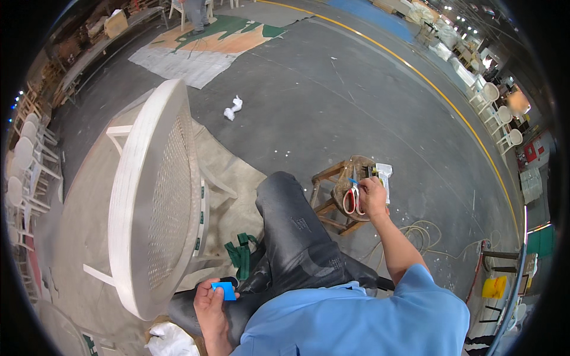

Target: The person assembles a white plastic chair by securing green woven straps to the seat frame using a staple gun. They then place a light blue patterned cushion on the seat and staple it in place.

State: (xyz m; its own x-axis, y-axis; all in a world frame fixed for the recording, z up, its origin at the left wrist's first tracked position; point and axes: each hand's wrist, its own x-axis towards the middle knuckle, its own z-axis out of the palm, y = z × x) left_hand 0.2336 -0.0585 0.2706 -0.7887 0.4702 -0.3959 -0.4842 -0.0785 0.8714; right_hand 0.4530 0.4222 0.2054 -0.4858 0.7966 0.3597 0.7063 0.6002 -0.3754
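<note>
My left hand [212, 305] is closed on a small flat blue piece [224, 291], pinched between thumb and fingers above my thigh. Over a worn wooden stool [341, 193] to the right, my right hand [373, 194] has its fingers drawn together. A thin blue strip [352, 180] shows at those fingertips; whether they grip it is unclear. Scissors with red and white handles [350, 202] lie on the stool beside that hand. At my left stands a large white-framed furniture piece [127, 213] with a woven cane panel [172, 196], tipped on its side.
A beige cloth [222, 160] lies under the furniture. Green straps [240, 255] rest by my leg, and a white plastic bag [171, 339] sits lower left. A coiled hose [424, 237] crosses the floor at right. Crumpled white material [233, 108] lies ahead. Another person [196, 15] stands far off.
</note>
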